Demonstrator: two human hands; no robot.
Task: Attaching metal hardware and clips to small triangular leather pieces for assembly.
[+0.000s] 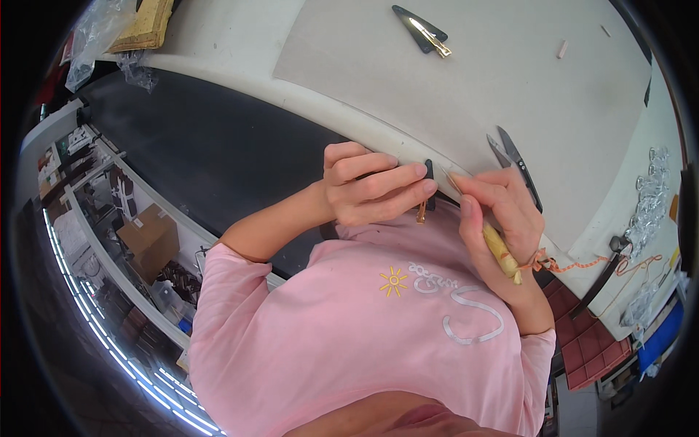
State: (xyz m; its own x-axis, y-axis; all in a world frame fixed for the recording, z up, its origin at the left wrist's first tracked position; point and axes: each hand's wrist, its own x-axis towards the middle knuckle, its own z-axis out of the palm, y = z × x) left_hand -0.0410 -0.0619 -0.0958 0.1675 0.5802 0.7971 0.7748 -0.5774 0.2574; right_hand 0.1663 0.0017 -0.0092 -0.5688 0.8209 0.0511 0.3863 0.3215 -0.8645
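Note:
My left hand pinches a small dark hair clip piece at its fingertips; a gold metal clip hangs below it, partly hidden by the fingers. Facing it, my right hand is closed around an awl-like tool with a yellow handle. The tool's thin metal shaft points toward the dark piece, and I cannot tell if they touch. From near the handle's butt trails an orange-and-white cord. Black thread snips lie just beyond my right hand. Farther off rests a black triangular hair clip with a gold clip on it.
A grey sheet covers much of the white table. Two small chalk-like pieces lie far right. Shiny metal hardware is heaped at the right edge, above a dark red quilted seat. Shelves with a cardboard box stand left.

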